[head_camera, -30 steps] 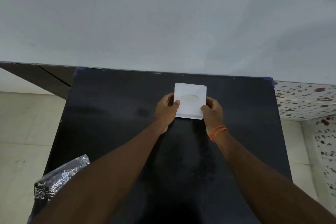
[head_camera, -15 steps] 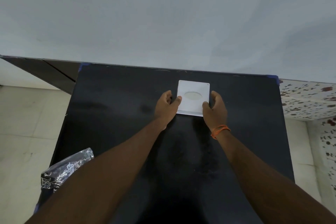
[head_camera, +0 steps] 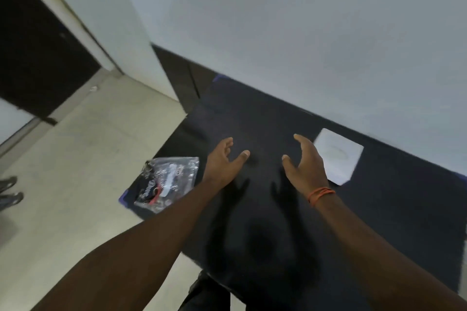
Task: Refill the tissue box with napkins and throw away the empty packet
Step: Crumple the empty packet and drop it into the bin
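Note:
The white tissue box (head_camera: 337, 155) with an oval slot in its top rests on the black table (head_camera: 265, 113) near the wall, at the right of the view. My right hand (head_camera: 304, 163), with an orange band on the wrist, hovers open just left of the box without touching it. My left hand (head_camera: 223, 161) is open above the table's middle, fingers spread. The crumpled clear plastic packet (head_camera: 168, 179) with dark and red print lies on the table's left front corner, left of my left hand.
A pale wall (head_camera: 303, 33) runs behind the table. Light floor tiles (head_camera: 75, 184) spread to the left, with a dark doorway (head_camera: 38, 58) beyond. A pair of grey shoes (head_camera: 8, 192) shows at the far left edge.
Both hands have let go of the tissue box and pulled back, open. The view has swung left and tilted, so the box now sits to the right and the packet is in fuller view.

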